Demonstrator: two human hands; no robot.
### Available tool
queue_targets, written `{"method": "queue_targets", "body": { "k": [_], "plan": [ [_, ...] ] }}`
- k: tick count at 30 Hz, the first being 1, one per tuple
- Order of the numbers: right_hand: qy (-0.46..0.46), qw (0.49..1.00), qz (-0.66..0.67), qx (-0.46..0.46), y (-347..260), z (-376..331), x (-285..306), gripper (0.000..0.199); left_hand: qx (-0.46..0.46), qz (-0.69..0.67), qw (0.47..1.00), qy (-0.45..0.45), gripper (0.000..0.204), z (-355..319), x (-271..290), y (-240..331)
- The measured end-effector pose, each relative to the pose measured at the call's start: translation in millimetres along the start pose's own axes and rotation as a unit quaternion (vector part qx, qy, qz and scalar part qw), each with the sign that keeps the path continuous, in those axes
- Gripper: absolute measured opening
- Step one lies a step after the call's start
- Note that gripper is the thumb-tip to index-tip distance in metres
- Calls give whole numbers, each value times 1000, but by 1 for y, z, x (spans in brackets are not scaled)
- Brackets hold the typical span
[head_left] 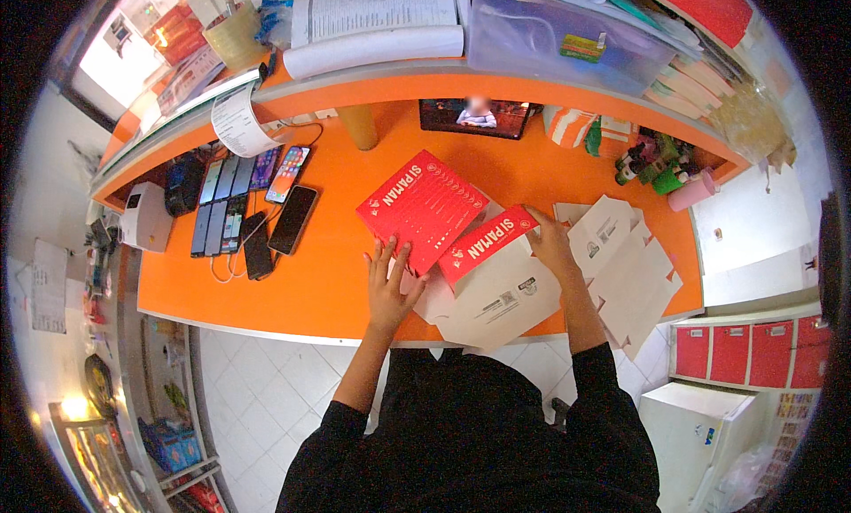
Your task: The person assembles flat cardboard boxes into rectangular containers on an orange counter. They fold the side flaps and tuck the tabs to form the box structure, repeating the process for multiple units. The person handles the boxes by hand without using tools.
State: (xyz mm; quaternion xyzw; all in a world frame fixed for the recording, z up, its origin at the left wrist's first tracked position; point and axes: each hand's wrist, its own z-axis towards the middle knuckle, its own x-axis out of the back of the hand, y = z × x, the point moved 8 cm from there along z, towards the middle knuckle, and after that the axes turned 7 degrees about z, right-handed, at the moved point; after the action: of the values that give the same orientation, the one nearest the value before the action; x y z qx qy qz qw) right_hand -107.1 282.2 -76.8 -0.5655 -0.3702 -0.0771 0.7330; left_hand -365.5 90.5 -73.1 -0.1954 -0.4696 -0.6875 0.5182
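A partly folded red cardboard box [423, 210] with white print lies near the middle of the orange desk. Its narrow red panel [487, 244] is bent up at an angle, and a pale cardboard flap [510, 299] spreads toward the desk's front edge. My left hand [390, 287] rests at the box's lower left corner, fingers spread over the red face. At the right end of the narrow panel, my right hand [551, 240] has its fingers bent round the cardboard; the fingertips are partly hidden. Flat, unfolded cartons [625, 278] lie just right of that hand.
Several phones [232, 203] with cables lie at left beside a white device [146, 216]. A tablet [474, 116] stands at the back. Small bottles [651, 163] and a pink cup [690, 192] stand at right. An orange shelf [390, 81] overhangs the desk's far side.
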Motion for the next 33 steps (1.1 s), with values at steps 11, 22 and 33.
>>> {"method": "queue_targets", "body": {
  "k": [11, 22, 33],
  "plan": [
    [-7, 997, 22, 77, -12, 8, -26, 48, -1, -57, 998, -1, 61, 4, 4, 2],
    [-80, 975, 169, 116, -20, -4, -31, 56, -66, 63, 990, -104, 55, 45, 17, 6],
    [-166, 962, 193, 95, -17, -11, -29, 63, -125, 114, 972, -162, 55, 74, -18, 34]
  ]
}}
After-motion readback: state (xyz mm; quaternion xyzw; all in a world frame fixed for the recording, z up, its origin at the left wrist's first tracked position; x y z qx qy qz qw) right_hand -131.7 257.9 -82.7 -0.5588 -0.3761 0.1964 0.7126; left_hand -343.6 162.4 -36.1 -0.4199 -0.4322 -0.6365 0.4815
